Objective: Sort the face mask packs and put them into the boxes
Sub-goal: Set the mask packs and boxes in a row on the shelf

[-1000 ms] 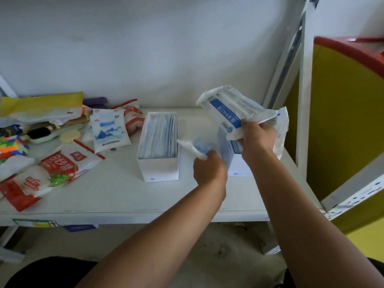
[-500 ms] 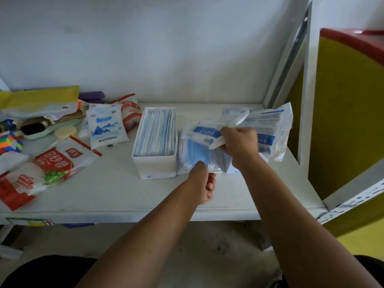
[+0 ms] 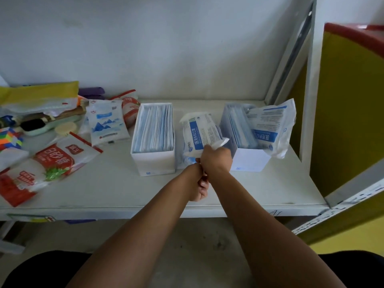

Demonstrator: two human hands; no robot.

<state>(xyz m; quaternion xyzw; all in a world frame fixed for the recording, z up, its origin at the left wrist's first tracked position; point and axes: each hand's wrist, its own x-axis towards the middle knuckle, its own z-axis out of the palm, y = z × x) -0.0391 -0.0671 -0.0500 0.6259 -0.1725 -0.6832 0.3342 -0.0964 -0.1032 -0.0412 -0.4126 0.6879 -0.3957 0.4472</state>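
Note:
Two open white boxes stand on the white shelf [image 3: 108,190]. The left box [image 3: 154,163] is packed with upright blue-and-white face mask packs. The right box [image 3: 250,162] holds several packs, and a large mask bag [image 3: 272,125] leans out of its right side. Between the boxes, my right hand [image 3: 217,159] grips the lower end of a white and blue face mask pack [image 3: 199,132], which stands tilted on the shelf. My left hand [image 3: 200,185] is curled just under my right wrist, partly hidden, with nothing visible in it.
Left of the boxes lie a blue mountain-print bag [image 3: 106,123], red and white sugar bags [image 3: 56,161], a colourful cube [image 3: 9,139] and a yellow bag [image 3: 39,94]. A white shelf post [image 3: 307,100] and a yellow panel [image 3: 349,104] close off the right side.
My right hand brought the mask pack down from above the right box to the gap between the boxes. My left hand drew back toward the shelf's front edge.

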